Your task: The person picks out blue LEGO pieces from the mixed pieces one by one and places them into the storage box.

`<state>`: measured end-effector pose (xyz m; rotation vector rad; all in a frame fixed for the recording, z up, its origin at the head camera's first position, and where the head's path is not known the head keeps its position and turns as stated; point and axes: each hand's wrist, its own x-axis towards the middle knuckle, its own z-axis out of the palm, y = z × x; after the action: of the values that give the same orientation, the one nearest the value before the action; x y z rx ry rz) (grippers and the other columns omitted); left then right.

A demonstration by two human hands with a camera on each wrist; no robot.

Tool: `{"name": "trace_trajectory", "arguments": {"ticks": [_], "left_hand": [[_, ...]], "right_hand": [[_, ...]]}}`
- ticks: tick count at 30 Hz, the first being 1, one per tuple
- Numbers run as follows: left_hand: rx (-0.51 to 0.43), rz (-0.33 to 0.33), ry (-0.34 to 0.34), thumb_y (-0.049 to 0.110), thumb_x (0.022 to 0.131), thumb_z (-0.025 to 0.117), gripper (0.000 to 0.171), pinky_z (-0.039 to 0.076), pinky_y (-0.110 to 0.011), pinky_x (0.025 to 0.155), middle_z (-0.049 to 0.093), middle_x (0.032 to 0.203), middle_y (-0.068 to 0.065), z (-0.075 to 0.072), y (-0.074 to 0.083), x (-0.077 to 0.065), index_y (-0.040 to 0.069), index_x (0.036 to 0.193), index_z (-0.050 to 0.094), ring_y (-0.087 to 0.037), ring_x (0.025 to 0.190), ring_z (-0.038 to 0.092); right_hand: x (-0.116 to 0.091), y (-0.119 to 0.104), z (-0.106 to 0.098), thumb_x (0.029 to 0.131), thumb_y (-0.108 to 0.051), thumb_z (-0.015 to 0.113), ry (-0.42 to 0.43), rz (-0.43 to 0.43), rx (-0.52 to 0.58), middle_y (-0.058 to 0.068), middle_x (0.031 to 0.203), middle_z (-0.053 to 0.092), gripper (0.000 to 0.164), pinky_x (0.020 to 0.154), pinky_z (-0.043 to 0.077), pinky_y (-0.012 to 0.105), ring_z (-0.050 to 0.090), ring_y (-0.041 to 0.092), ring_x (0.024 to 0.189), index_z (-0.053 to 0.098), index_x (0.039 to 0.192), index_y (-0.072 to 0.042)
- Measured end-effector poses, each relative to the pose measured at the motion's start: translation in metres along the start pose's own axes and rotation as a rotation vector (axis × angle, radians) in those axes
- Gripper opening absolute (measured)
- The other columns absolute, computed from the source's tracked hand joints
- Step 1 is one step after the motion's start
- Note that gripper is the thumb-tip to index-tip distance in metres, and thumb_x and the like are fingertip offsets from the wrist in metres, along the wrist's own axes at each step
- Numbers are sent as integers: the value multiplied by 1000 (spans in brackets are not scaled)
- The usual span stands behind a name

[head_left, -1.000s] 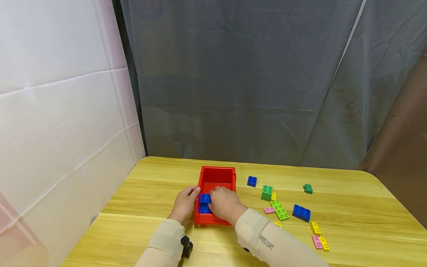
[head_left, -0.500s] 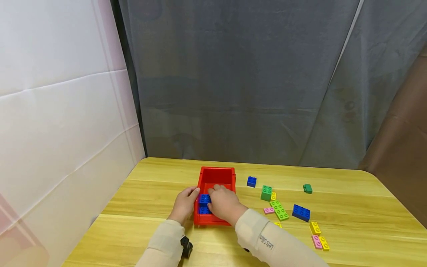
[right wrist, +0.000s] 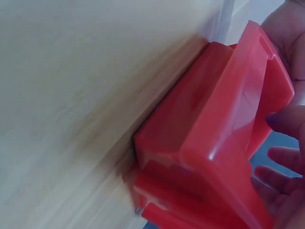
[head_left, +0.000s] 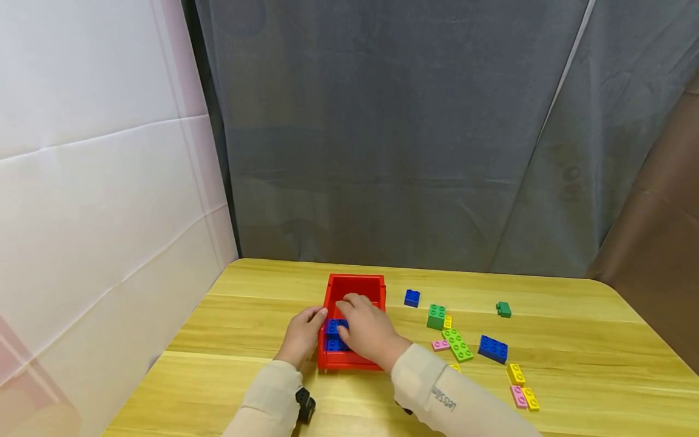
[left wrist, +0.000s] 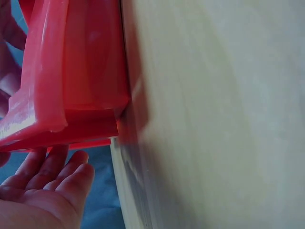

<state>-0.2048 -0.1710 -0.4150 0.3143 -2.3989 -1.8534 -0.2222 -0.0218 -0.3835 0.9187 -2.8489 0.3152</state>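
Observation:
A red plastic bin (head_left: 346,362) stands on the wooden table in front of me. Two blue toy bricks (head_left: 334,328) sit inside it along the left wall, one nearer than the other. My left hand (head_left: 301,335) holds the bin's left rim, thumb on top and fingers (left wrist: 52,167) along the outside. Over the bin's interior is my right hand (head_left: 370,332), its fingers spread and its thumb beside the blue bricks. In the right wrist view the right fingers (right wrist: 286,160) hang loosely over the rim, with nothing between them.
Loose bricks lie right of the bin: a small blue brick (head_left: 412,298), a green brick (head_left: 436,316), a lime brick (head_left: 457,345), a larger blue one (head_left: 493,349) and several yellow and pink ones (head_left: 519,396). Grey cloth (head_left: 371,139) hangs behind the table.
My right hand has risen off the blue bricks, and its fingers have spread and shifted toward the bin's far side. The left hand stays at the rim.

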Motion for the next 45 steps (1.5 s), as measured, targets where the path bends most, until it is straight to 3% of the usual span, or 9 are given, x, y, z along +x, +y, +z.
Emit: {"name": "trace_trajectory", "arguments": {"ticks": [18,27,38,45], "left_hand": [[6,-14,-11,26,102,46,43,41,-54,103,53,134,-24,0,0,-1,-3,133,53,-40,120,50],[12,-3,-9,25,102,46,43,40,-55,104,53,134,-26,-1,2,-3,-5,132,53,-42,122,49],[7,-37,-16,27,103,45,44,39,-55,105,50,137,-24,0,2,-3,-3,135,51,-42,125,46],[9,-41,-22,28,103,46,45,40,-55,104,50,137,-24,0,2,-3,-2,135,51,-42,125,46]], "right_hand": [[-9,20,-13,90,-32,68,207,14,105,6,148,41,60,103,44,47,41,26,134,46,144,-19],[-10,34,-16,89,-30,69,238,72,123,6,149,39,64,103,44,46,40,26,135,41,146,-20],[-11,52,-20,88,-27,70,284,107,125,10,147,40,64,103,44,48,41,30,134,43,145,-16],[-12,63,-21,87,-25,71,274,169,130,10,148,39,66,102,45,48,40,30,134,43,146,-17]]}}
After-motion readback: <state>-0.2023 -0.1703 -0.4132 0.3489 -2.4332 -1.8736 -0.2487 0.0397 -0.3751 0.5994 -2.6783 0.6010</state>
